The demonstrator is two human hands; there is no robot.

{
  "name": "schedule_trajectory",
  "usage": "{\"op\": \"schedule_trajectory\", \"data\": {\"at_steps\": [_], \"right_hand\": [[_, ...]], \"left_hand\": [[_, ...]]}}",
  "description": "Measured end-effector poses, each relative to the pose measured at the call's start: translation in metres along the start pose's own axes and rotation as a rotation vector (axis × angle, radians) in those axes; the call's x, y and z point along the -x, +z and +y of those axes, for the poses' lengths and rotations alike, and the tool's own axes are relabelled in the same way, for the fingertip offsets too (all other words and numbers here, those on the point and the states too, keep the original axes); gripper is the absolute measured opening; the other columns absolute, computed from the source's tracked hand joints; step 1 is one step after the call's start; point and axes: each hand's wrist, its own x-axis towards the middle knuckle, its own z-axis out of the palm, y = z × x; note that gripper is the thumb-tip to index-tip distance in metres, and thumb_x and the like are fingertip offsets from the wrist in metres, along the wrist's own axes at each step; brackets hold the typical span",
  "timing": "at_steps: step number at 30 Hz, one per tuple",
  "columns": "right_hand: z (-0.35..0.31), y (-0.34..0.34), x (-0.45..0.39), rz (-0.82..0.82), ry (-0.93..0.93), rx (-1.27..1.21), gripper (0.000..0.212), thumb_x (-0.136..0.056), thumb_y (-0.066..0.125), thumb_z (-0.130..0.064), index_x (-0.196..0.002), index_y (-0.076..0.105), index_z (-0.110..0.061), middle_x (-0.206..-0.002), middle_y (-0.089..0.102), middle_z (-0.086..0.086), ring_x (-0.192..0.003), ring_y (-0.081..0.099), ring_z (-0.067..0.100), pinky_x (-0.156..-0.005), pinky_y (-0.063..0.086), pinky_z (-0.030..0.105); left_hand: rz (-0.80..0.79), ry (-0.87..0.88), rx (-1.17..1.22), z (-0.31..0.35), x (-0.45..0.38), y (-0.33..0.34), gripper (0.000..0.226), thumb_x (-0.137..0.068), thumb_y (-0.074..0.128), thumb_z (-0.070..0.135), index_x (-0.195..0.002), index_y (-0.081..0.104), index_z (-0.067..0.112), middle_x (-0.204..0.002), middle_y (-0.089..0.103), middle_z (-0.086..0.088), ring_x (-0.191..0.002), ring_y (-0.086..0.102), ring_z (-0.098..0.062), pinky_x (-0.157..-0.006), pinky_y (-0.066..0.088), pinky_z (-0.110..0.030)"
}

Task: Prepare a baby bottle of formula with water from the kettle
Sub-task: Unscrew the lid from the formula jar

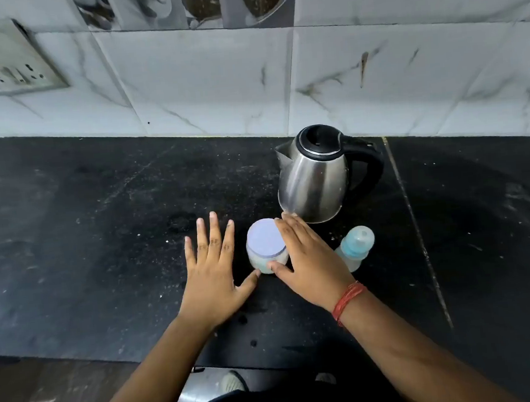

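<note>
Stretching bare left of the small translucent formula jar with a flat lilac lid [265, 246], the speckled black stone counter [85, 230] ends at a marble-tiled wall [200, 79]. Left hand [213, 268] lies flat, fingers spread, thumb touching the jar. Right hand [306, 261], fingers straight, touches the jar's right side. Behind the jar stands a shiny steel kettle [314, 178]; right of it, a clear teal-capped baby bottle [354, 246].

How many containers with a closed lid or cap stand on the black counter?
3: the kettle at the back, the small jar between both hands, the baby bottle right of the jar. None seems hidden.
</note>
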Motion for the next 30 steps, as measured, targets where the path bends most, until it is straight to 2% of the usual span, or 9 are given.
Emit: {"op": "schedule_trajectory", "data": {"at_steps": [2,10,12,15,17,19,22,25,30], "right_hand": [[-0.002,0.001,-0.009,-0.045,0.004,0.007,0.084,-0.094,0.061,-0.046,-0.16,0.02,-0.014,-0.168,0.022,0.007,-0.155,0.018,0.022,-0.124,0.011,0.029],[-0.017,0.001,-0.036,0.021,0.034,0.084,0.09,-0.083,0.069,-0.054,-0.154,0.033,-0.012,-0.14,0.053,0.007,-0.13,0.049,0.028,-0.107,0.044,0.04],[-0.023,-0.002,-0.036,0.084,0.062,-0.08,0.087,-0.08,0.072,-0.05,-0.152,0.038,-0.015,-0.141,0.053,0.006,-0.132,0.046,0.026,-0.107,0.041,0.036],[-0.032,-0.012,-0.034,0.053,0.138,-0.372,0.085,-0.082,0.075,-0.046,-0.153,0.035,-0.023,-0.147,0.045,-0.001,-0.138,0.039,0.015,-0.109,0.034,0.026],[-0.033,-0.02,-0.033,-0.022,0.165,-0.372,0.08,-0.085,0.07,-0.051,-0.152,0.035,-0.027,-0.147,0.043,-0.005,-0.138,0.039,0.014,-0.108,0.037,0.028],[-0.03,-0.025,-0.032,-0.062,0.149,-0.184,0.075,-0.086,0.057,-0.069,-0.146,0.04,-0.028,-0.143,0.047,-0.007,-0.13,0.048,0.016,-0.099,0.044,0.035],[-0.023,-0.026,-0.034,-0.018,0.119,0.02,0.071,-0.081,0.036,-0.084,-0.118,0.052,-0.025,-0.121,0.058,-0.008,-0.103,0.063,0.02,-0.073,0.047,0.034],[-0.015,-0.024,-0.036,0.053,0.083,-0.023,0.064,-0.082,0.032,-0.079,-0.103,0.053,-0.022,-0.108,0.062,-0.008,-0.089,0.064,0.022,-0.064,0.044,0.032],[-0.008,-0.03,-0.037,0.134,0.046,-0.093,0.062,-0.082,0.036,-0.074,-0.098,0.058,-0.019,-0.098,0.064,-0.007,-0.083,0.065,0.025,-0.066,0.052,0.039]], "left_hand": [[-0.049,-0.029,0.011,-0.004,0.004,0.001,0.104,-0.088,0.045,0.072,-0.163,-0.009,0.024,-0.172,-0.02,-0.006,-0.158,-0.019,-0.028,-0.125,0.005,-0.065],[-0.181,-0.138,0.247,0.001,-0.003,0.017,0.116,-0.078,0.05,0.08,-0.158,-0.021,0.034,-0.168,-0.028,0.008,-0.155,-0.028,-0.014,-0.129,0.0,-0.053],[-0.17,-0.201,0.467,0.008,-0.006,0.015,0.125,-0.073,0.064,0.078,-0.162,-0.011,0.033,-0.171,-0.016,0.014,-0.158,-0.016,-0.009,-0.13,0.01,-0.046],[-0.053,-0.309,0.686,0.018,-0.008,0.004,0.118,-0.067,0.08,0.066,-0.16,0.014,0.038,-0.166,0.027,0.02,-0.151,0.032,-0.003,-0.118,0.039,-0.037],[0.01,-0.277,0.64,0.023,-0.009,-0.002,0.1,-0.068,0.082,0.057,-0.149,0.029,0.037,-0.147,0.047,0.018,-0.129,0.054,-0.003,-0.101,0.053,-0.038],[0.014,-0.177,0.522,0.027,-0.011,-0.006,0.092,-0.068,0.081,0.055,-0.143,0.032,0.03,-0.137,0.047,0.011,-0.118,0.058,-0.009,-0.088,0.058,-0.041],[-0.013,-0.032,0.353,0.029,-0.016,-0.006,0.099,-0.07,0.071,0.068,-0.146,0.038,0.014,-0.138,0.047,0.0,-0.116,0.06,-0.019,-0.079,0.06,-0.041],[-0.067,0.0,0.374,0.032,-0.022,-0.012,0.098,-0.07,0.077,0.068,-0.145,0.041,0.017,-0.134,0.048,0.006,-0.113,0.059,-0.011,-0.079,0.059,-0.037],[-0.1,0.06,0.463,0.034,-0.035,-0.02,0.094,-0.068,0.086,0.06,-0.142,0.046,0.018,-0.128,0.056,0.01,-0.115,0.055,-0.005,-0.093,0.046,-0.019]]}}
